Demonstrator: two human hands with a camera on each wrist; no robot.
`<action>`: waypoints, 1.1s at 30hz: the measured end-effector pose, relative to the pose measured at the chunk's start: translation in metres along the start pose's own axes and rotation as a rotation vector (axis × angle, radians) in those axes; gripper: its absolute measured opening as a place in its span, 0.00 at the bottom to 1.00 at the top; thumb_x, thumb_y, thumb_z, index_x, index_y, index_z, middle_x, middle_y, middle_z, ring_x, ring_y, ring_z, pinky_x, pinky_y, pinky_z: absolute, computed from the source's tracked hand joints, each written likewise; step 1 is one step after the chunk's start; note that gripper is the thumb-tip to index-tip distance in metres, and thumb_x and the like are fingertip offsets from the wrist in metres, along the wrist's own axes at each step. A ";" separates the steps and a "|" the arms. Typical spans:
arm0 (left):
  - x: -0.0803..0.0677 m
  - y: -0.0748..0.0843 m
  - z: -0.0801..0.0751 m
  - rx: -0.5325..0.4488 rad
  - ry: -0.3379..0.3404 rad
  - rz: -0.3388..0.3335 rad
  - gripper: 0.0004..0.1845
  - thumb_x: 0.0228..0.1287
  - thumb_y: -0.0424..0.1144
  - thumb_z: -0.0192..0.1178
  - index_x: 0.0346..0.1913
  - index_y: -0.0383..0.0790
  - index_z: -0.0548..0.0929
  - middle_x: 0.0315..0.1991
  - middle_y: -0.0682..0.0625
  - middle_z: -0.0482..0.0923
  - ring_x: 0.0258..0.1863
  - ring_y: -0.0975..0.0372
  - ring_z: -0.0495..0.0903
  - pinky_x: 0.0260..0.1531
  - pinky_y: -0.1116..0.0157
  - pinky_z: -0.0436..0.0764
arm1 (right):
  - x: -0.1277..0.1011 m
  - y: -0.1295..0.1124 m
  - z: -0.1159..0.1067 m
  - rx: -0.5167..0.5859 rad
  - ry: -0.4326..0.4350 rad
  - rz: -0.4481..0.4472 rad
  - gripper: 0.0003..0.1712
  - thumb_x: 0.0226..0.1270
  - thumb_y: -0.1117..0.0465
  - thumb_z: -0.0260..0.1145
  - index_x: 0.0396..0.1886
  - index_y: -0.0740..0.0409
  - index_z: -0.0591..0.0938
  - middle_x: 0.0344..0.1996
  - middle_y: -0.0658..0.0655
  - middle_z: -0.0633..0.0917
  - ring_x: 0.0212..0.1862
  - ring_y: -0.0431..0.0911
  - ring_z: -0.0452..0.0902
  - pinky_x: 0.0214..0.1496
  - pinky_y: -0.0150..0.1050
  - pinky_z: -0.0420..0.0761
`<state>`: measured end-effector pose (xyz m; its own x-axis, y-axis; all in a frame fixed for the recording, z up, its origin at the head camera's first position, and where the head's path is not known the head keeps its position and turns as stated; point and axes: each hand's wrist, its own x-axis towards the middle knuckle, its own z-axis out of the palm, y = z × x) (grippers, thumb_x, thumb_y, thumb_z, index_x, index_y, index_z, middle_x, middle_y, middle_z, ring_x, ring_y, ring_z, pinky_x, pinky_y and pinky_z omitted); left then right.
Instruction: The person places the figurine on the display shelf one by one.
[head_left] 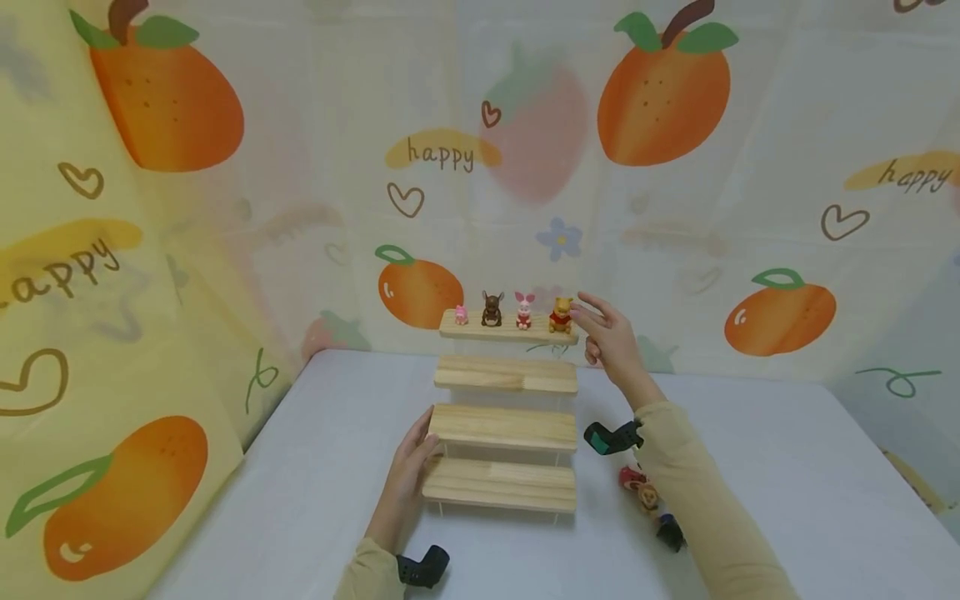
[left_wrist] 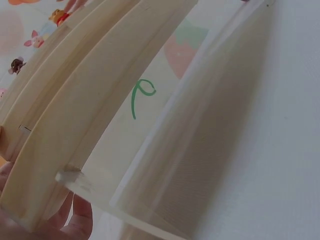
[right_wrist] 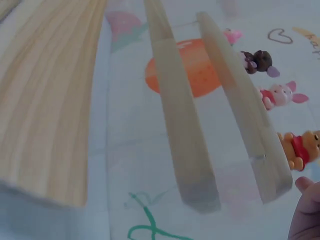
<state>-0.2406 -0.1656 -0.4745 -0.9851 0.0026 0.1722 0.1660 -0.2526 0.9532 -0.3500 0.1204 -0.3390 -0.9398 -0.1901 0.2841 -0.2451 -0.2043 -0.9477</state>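
A stepped wooden display rack [head_left: 502, 427] with several light wood tiers stands on the white table. My left hand [head_left: 411, 458] holds its left side near the lower tiers; in the left wrist view fingers [left_wrist: 80, 220] curl around a board's end. On the top tier stand a small pink figurine [head_left: 461, 315], a dark brown eared figurine [head_left: 492, 309], a Piglet figurine [head_left: 523, 312] and a Winnie the Pooh figurine [head_left: 561, 316]. My right hand [head_left: 611, 337] is at Pooh's right side, fingers extended. In the right wrist view a fingertip [right_wrist: 302, 183] lies close to Pooh; contact is unclear.
More figurines [head_left: 648, 500] lie on the table right of the rack, partly behind my right forearm. A printed fruit cloth [head_left: 525, 233] hangs behind and at the sides. Dark wrist devices [head_left: 423, 567] are strapped on both wrists.
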 end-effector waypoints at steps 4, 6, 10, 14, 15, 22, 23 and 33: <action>0.001 0.000 0.003 -0.015 0.008 -0.015 0.30 0.65 0.34 0.49 0.66 0.27 0.52 0.67 0.38 0.47 0.66 0.51 0.44 0.62 0.55 0.45 | -0.007 -0.006 -0.013 -0.035 0.032 0.041 0.30 0.65 0.60 0.57 0.65 0.62 0.61 0.58 0.65 0.68 0.08 0.36 0.55 0.11 0.29 0.63; 0.001 0.001 0.005 -0.010 0.005 -0.019 0.30 0.65 0.35 0.50 0.66 0.27 0.53 0.67 0.38 0.47 0.66 0.51 0.44 0.62 0.55 0.45 | -0.014 -0.011 -0.021 -0.026 0.037 0.052 0.29 0.65 0.61 0.56 0.65 0.62 0.61 0.56 0.61 0.72 0.08 0.36 0.55 0.11 0.29 0.63; 0.002 0.001 0.009 -0.013 -0.018 -0.031 0.31 0.65 0.37 0.50 0.66 0.29 0.52 0.67 0.39 0.47 0.66 0.51 0.44 0.61 0.54 0.45 | -0.030 -0.024 -0.033 0.027 0.032 0.031 0.29 0.66 0.62 0.54 0.65 0.62 0.60 0.49 0.51 0.77 0.08 0.36 0.56 0.11 0.28 0.62; 0.004 0.002 0.011 -0.021 -0.017 -0.057 0.32 0.65 0.41 0.51 0.67 0.35 0.53 0.68 0.42 0.47 0.65 0.53 0.45 0.61 0.53 0.45 | -0.043 -0.036 -0.042 0.037 0.009 -0.012 0.26 0.67 0.62 0.53 0.64 0.61 0.62 0.49 0.50 0.77 0.08 0.36 0.56 0.11 0.27 0.62; 0.004 0.002 0.011 -0.020 -0.018 -0.059 0.32 0.64 0.41 0.51 0.68 0.36 0.53 0.67 0.42 0.48 0.65 0.53 0.46 0.61 0.53 0.46 | -0.046 -0.038 -0.044 0.026 0.003 -0.022 0.24 0.67 0.62 0.53 0.63 0.61 0.64 0.49 0.50 0.77 0.08 0.36 0.56 0.11 0.27 0.62; 0.002 0.000 0.007 0.005 0.014 -0.074 0.32 0.64 0.41 0.52 0.67 0.37 0.54 0.67 0.44 0.49 0.65 0.54 0.46 0.61 0.55 0.45 | -0.082 -0.026 -0.063 -0.190 -0.015 0.002 0.16 0.67 0.61 0.55 0.53 0.55 0.75 0.46 0.52 0.80 0.12 0.40 0.60 0.15 0.30 0.66; 0.002 0.000 0.006 0.002 0.017 -0.075 0.32 0.64 0.41 0.52 0.67 0.37 0.54 0.67 0.45 0.49 0.65 0.55 0.46 0.61 0.55 0.45 | -0.088 -0.021 -0.065 -0.235 -0.019 0.015 0.17 0.66 0.60 0.55 0.54 0.56 0.75 0.46 0.53 0.80 0.13 0.40 0.60 0.15 0.31 0.66; 0.000 -0.001 -0.001 0.004 0.009 -0.067 0.31 0.65 0.37 0.51 0.67 0.31 0.52 0.68 0.40 0.47 0.66 0.52 0.43 0.62 0.54 0.44 | -0.136 0.018 -0.082 -0.418 -0.005 0.116 0.22 0.65 0.57 0.57 0.53 0.66 0.73 0.44 0.55 0.81 0.13 0.40 0.61 0.14 0.31 0.67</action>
<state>-0.2406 -0.1659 -0.4756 -0.9944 0.0106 0.1053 0.0994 -0.2485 0.9635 -0.2465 0.2215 -0.4069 -0.9658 -0.1939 0.1724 -0.2149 0.2254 -0.9503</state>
